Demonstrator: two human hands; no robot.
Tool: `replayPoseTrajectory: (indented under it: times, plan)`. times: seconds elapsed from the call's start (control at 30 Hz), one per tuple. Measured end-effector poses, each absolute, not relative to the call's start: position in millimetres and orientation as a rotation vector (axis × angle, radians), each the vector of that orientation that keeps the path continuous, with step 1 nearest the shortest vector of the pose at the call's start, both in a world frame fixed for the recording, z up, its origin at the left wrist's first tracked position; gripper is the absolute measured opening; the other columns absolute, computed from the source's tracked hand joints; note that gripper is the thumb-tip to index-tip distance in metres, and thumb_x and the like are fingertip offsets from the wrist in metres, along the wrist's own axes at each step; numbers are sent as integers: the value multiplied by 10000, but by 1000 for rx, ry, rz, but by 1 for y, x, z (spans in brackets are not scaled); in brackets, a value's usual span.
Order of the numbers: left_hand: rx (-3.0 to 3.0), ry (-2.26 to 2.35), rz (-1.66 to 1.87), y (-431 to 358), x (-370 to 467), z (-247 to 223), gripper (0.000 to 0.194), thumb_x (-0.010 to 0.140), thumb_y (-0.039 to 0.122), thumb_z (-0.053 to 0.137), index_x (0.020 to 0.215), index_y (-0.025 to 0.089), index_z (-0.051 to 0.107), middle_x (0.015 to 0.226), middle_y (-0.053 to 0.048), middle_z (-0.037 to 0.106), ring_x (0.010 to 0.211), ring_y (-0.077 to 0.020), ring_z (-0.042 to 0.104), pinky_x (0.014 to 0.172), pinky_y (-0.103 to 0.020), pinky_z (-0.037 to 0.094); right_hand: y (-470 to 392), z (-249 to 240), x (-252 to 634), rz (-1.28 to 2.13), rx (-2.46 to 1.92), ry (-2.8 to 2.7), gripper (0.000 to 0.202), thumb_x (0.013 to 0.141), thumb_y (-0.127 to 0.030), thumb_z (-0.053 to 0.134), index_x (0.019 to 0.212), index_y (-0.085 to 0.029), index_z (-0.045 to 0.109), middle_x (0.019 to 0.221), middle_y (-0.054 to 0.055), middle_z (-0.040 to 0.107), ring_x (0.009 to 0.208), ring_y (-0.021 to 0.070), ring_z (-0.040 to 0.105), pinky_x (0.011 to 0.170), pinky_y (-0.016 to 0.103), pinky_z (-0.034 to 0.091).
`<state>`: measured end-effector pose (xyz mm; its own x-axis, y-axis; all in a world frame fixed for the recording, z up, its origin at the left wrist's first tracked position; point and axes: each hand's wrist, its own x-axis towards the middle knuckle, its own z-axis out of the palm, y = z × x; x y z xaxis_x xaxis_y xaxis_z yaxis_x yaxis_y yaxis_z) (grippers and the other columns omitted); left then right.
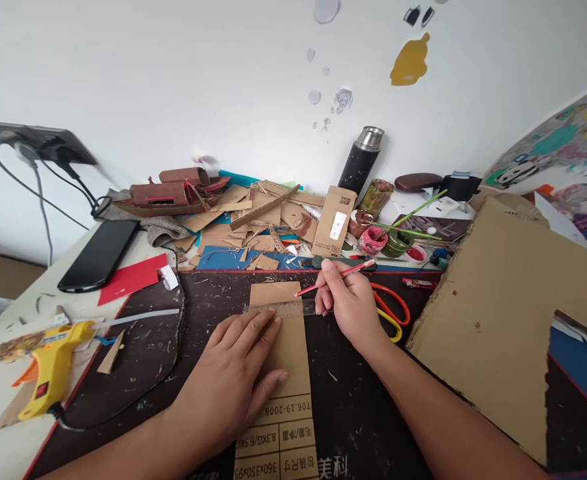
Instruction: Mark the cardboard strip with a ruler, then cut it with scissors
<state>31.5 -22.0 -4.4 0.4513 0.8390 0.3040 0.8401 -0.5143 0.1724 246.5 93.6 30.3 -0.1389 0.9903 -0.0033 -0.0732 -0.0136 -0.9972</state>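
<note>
A long cardboard strip (293, 353) with printed text at its near end lies upright in view on the dark mat. Across its far part rests a clear ruler (293, 309). My left hand (240, 363) lies flat with fingers spread, its fingertips on the ruler and strip. To the right, my right hand (346, 300) pinches a red pencil (340, 277), whose tip is close to the strip's right edge, just beyond the ruler. Scissors with orange and yellow handles (397, 307) lie partly hidden behind my right hand.
A yellow glue gun (56, 367) and a phone (98, 257) are at the left. Cardboard scraps (268, 213), a black flask (360, 160) and paint pots (373, 240) line the back. A large cardboard sheet (498, 313) takes up the right side.
</note>
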Motion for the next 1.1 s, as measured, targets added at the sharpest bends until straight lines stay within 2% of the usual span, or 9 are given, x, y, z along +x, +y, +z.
replayPoseTrajectory:
  times: [0.27, 0.83, 1.1]
  plan:
    - [-2622, -1473, -470, 0, 38, 4, 603, 1102, 497, 555, 1536, 80, 588, 1543, -187, 658, 1370, -353, 604, 1151, -533, 497, 93, 32, 248, 1323, -1092, -1269, 645, 925, -825, 704, 731, -216, 610, 460, -75, 458, 397, 135, 573, 413, 219, 435]
    - [-2588, -1537, -509, 5, 42, 0, 626, 1099, 461, 540, 1593, 78, 513, 1581, -191, 619, 1432, -353, 559, 1217, -529, 444, 89, 28, 245, 1361, -1135, -1312, 625, 979, -792, 672, 739, -217, 626, 471, -70, 455, 406, 137, 560, 435, 234, 461]
    - [-2599, -1544, -513, 5, 42, 3, 618, 1082, 427, 572, 1575, 57, 536, 1558, -187, 639, 1408, -345, 567, 1216, -508, 440, 88, 25, 243, 1365, -1165, -1338, 611, 994, -764, 678, 725, -217, 631, 470, -55, 472, 401, 140, 561, 429, 239, 459]
